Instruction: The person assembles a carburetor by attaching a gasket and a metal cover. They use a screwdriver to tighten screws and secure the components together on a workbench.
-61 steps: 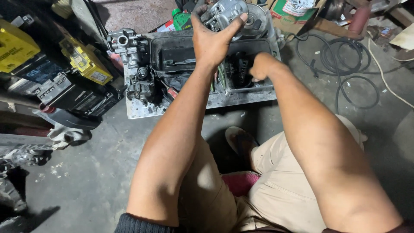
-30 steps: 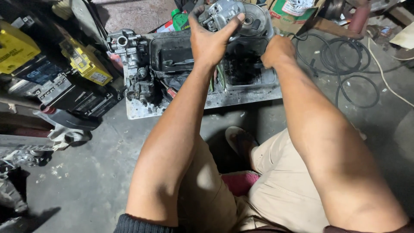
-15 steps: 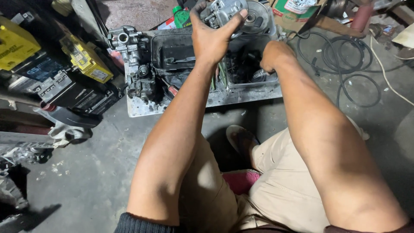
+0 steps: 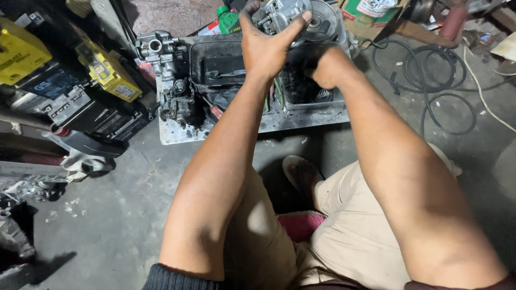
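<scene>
Carburetor point(image 4: 283, 13) gripped, left hand point(image 4: 266, 45), above tray point(image 4: 269, 121)

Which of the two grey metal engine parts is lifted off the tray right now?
The carburettor-like metal part gripped in the left hand, raised above the tray. The other metal casting sits untouched at the tray's left corner.
</scene>
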